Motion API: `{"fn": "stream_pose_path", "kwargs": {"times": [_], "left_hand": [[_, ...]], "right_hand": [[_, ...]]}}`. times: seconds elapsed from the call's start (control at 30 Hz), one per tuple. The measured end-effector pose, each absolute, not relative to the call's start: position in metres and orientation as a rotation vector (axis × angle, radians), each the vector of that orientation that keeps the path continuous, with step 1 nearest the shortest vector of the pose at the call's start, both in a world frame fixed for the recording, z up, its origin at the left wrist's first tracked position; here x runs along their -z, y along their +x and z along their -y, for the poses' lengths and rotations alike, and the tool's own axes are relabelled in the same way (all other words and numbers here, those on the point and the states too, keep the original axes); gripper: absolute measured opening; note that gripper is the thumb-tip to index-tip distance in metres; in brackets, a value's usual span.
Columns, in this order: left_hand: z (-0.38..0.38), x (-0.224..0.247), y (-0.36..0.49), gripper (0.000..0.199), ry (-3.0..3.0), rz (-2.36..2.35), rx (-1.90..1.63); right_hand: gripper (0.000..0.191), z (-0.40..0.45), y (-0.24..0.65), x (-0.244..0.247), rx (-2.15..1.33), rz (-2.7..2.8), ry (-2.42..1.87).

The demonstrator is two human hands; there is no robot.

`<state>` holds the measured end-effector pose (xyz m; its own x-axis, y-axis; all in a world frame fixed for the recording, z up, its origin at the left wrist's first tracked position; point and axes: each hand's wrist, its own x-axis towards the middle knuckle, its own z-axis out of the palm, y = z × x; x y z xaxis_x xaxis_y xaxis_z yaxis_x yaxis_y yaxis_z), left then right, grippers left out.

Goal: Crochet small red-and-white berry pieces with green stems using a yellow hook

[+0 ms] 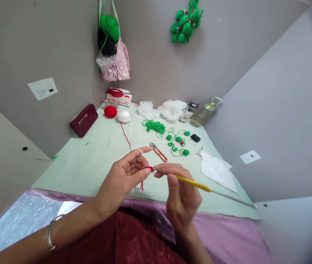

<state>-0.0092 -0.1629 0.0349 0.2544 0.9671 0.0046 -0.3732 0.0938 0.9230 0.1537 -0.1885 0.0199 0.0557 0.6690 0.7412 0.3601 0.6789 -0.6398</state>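
My left hand [127, 172] pinches a small piece of red crochet work [148, 168] between thumb and fingers. White yarn [141, 151] runs over its raised index finger. A red tail of yarn [142, 185] dangles below the piece. In my right hand [182, 194] is a crochet hook [193, 182] with a yellow handle, its metal tip at the red piece. Just beyond my hands lie orange-handled thread snips [160, 152]. From a red yarn ball [110, 111] and a white yarn ball [123, 116], strands lead toward my left hand.
Green yarn [156, 127] and small green crocheted balls [178, 139] lie mid-table. White stuffing [172, 110], a cup of tools [188, 113] and a bottle [205, 113] stand at the back. A maroon phone [84, 120] leans at left; white paper [217, 170] lies right.
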Motion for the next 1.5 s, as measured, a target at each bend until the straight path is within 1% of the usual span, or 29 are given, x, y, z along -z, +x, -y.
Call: {"fn": "stream_pose_path", "kwargs": {"times": [0.07,0.13,0.2,0.27,0.33,0.4,0.47,0.53,0.63,0.7,0.77,0.83,0.93,1.0,1.13,1.3,1.5], "left_hand": [[0.164,-0.036,-0.008,0.046,1.007,-0.776,-1.170],[0.165,-0.037,-0.007,0.053,0.949,-0.741,-1.140],[0.162,-0.038,-0.007,0.058,0.821,-0.680,-1.051],[0.159,-0.038,-0.009,0.054,0.688,-0.634,-0.976],[0.156,-0.038,-0.011,0.049,0.630,-0.615,-0.964],[0.155,-0.038,-0.011,0.045,0.669,-0.615,-0.992],[0.156,-0.036,-0.010,0.042,0.755,-0.634,-1.013],[0.158,-0.035,-0.007,0.040,0.822,-0.661,-1.046],[0.159,-0.032,-0.004,0.045,0.844,-0.671,-1.084],[0.158,-0.032,-0.004,0.047,0.797,-0.656,-1.033],[0.154,-0.032,-0.006,0.045,0.717,-0.634,-0.953],[0.151,-0.033,-0.009,0.039,0.662,-0.618,-0.921],[0.151,-0.033,-0.010,0.034,0.694,-0.602,-0.976],[0.152,-0.033,-0.009,0.033,0.755,-0.602,-1.007],[0.156,-0.033,-0.006,0.036,0.808,-0.641,-0.998],[0.156,-0.034,-0.009,0.037,0.844,-0.669,-0.980],[0.158,-0.034,-0.010,0.035,0.905,-0.697,-0.991]], "right_hand": [[0.029,0.188,0.153,-0.014,-0.096,1.663,-0.886],[0.033,0.188,0.152,-0.006,0.123,1.732,-0.911],[0.036,0.186,0.151,-0.002,0.227,1.726,-0.899],[0.031,0.185,0.150,-0.003,0.103,1.623,-0.884],[0.026,0.183,0.150,-0.010,-0.151,1.460,-0.874],[0.023,0.180,0.150,-0.018,-0.376,1.363,-0.850],[0.021,0.178,0.150,-0.022,-0.462,1.380,-0.851],[0.020,0.178,0.148,-0.022,-0.417,1.449,-0.885],[0.027,0.180,0.144,-0.014,-0.172,1.546,-0.908],[0.032,0.182,0.144,-0.009,0.012,1.611,-0.899],[0.031,0.183,0.146,-0.008,0.051,1.614,-0.902],[0.025,0.182,0.149,-0.011,-0.115,1.501,-0.928],[0.021,0.179,0.152,-0.017,-0.452,1.285,-0.901],[0.019,0.178,0.151,-0.019,-0.570,1.290,-0.872],[0.015,0.176,0.151,-0.015,-0.635,1.302,-0.910],[0.018,0.174,0.156,-0.012,-0.832,1.162,-0.817],[0.023,0.178,0.160,-0.018,-0.755,1.241,-0.838]]}}
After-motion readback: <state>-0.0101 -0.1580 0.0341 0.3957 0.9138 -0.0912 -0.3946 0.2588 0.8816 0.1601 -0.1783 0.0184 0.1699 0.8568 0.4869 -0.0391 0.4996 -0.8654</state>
